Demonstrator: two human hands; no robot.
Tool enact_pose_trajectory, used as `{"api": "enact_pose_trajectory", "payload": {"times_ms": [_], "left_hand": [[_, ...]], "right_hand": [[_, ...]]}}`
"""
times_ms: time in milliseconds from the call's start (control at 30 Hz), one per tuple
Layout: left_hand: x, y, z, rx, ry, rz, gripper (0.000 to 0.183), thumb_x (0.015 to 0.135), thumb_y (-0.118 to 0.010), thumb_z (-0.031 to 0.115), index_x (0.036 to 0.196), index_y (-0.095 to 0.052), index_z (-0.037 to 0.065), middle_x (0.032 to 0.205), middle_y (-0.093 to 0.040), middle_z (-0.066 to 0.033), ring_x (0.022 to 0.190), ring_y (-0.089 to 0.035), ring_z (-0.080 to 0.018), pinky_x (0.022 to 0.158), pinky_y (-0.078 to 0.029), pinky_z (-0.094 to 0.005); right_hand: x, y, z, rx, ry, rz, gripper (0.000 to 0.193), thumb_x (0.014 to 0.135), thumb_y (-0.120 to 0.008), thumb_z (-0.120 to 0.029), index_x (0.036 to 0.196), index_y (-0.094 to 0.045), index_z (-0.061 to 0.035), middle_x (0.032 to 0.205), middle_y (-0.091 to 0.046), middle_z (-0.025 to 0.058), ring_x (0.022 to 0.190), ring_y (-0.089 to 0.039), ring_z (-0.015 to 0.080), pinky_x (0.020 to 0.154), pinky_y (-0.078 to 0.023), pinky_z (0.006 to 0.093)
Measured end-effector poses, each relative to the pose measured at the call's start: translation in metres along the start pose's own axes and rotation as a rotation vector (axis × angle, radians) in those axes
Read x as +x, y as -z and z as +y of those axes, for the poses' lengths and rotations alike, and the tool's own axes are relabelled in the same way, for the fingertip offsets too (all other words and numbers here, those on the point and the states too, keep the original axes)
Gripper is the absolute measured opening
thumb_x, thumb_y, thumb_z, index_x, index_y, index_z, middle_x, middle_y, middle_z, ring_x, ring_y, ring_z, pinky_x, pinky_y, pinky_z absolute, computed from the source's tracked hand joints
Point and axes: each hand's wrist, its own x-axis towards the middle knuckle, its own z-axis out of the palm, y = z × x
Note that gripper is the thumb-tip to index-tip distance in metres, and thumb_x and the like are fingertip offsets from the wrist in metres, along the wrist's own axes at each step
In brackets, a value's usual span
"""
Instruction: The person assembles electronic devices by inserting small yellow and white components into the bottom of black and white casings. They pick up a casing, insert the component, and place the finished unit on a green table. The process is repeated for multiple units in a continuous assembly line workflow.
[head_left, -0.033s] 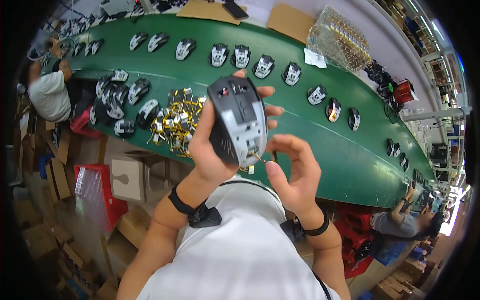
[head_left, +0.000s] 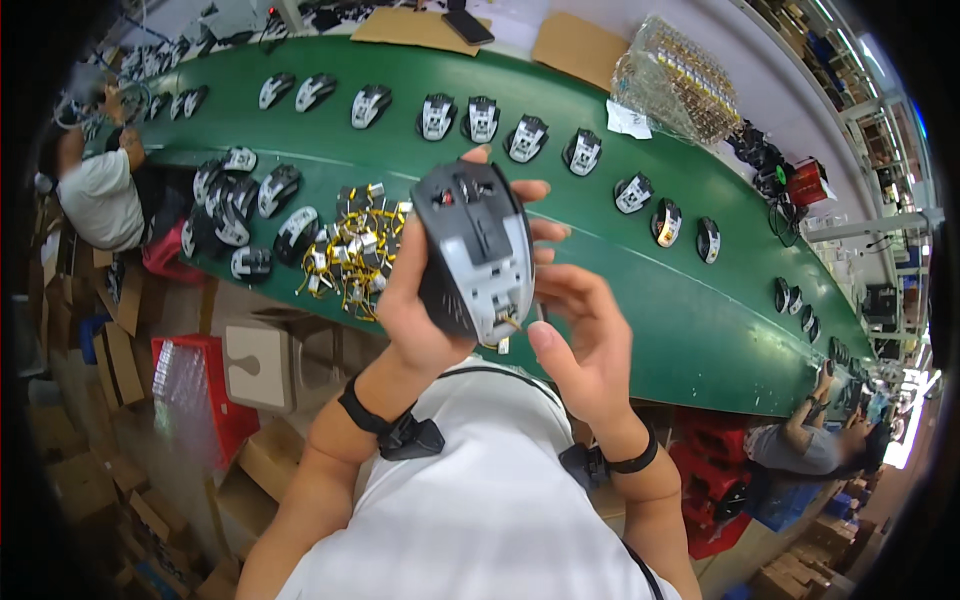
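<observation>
In my left hand (head_left: 405, 300) lies a partly assembled computer mouse (head_left: 485, 250), black with a grey-white panel, its fingers wrapped round the sides. Thin short wires (head_left: 513, 322) come out at the mouse's near end. Beside that end is my right hand (head_left: 588, 345), thumb and forefinger drawn together around a small, thin, dark piece that I cannot make out. Left of the mouse, a heap of yellow-wired parts (head_left: 360, 250) with white connectors lies on the green bench (head_left: 690, 320).
More mice (head_left: 235, 205) cluster at the left, and a spaced row of them (head_left: 527, 138) runs along the far side. A bagged tray of parts (head_left: 675, 80), cardboard sheets (head_left: 575, 50) and a phone (head_left: 468, 27) lie at the back. People sit at both ends.
The mouse has dropped slightly in view. My right fingers have shifted a little left, closer to its near end, and less wire shows between them and the mouse.
</observation>
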Motion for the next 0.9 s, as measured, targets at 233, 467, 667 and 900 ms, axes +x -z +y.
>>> {"api": "enact_pose_trajectory", "payload": {"times_ms": [233, 467, 667, 900], "left_hand": [[-0.002, -0.009, 0.014, 0.534, -0.183, -0.053, 0.078, 0.093, -0.047, 0.061, 0.152, -0.021, 0.017, 0.136, -0.044, -0.0251, 0.111, -0.060, -0.0371, 0.094, -0.051, -0.0437], [-0.009, -0.006, 0.023, 0.642, -0.177, -0.020, 0.080, 0.090, -0.057, 0.061, 0.151, -0.023, 0.021, 0.136, -0.044, -0.0261, 0.110, -0.061, -0.0380, 0.092, -0.052, -0.0465], [-0.008, -0.013, 0.027, 0.594, -0.131, 0.027, 0.080, 0.089, -0.062, 0.056, 0.150, -0.023, 0.021, 0.135, -0.044, -0.0260, 0.109, -0.061, -0.0387, 0.092, -0.052, -0.0473], [-0.006, 0.001, 0.026, 0.722, -0.180, -0.024, 0.076, 0.092, -0.056, 0.056, 0.150, -0.024, 0.019, 0.134, -0.046, -0.0246, 0.106, -0.062, -0.0369, 0.090, -0.053, -0.0443]], "right_hand": [[0.009, -0.003, -0.007, 0.381, -0.413, -0.220, 0.023, 0.091, -0.062, -0.008, 0.110, -0.058, 0.0047, 0.105, -0.064, 0.0059, 0.097, -0.060, 0.0126, 0.086, -0.048, 0.0294], [0.016, -0.015, -0.008, 0.465, -0.477, -0.246, 0.022, 0.090, -0.064, -0.008, 0.107, -0.059, 0.0035, 0.100, -0.064, 0.0040, 0.093, -0.060, 0.0095, 0.083, -0.048, 0.0257], [0.016, -0.018, 0.000, 0.506, -0.480, -0.239, 0.019, 0.087, -0.065, -0.007, 0.102, -0.059, 0.0032, 0.094, -0.064, 0.0027, 0.086, -0.060, 0.0078, 0.078, -0.047, 0.0243], [0.023, -0.027, 0.006, 0.572, -0.557, -0.188, 0.021, 0.085, -0.066, -0.007, 0.102, -0.059, 0.0034, 0.096, -0.064, 0.0049, 0.085, -0.062, 0.0101, 0.081, -0.049, 0.0252]]}}
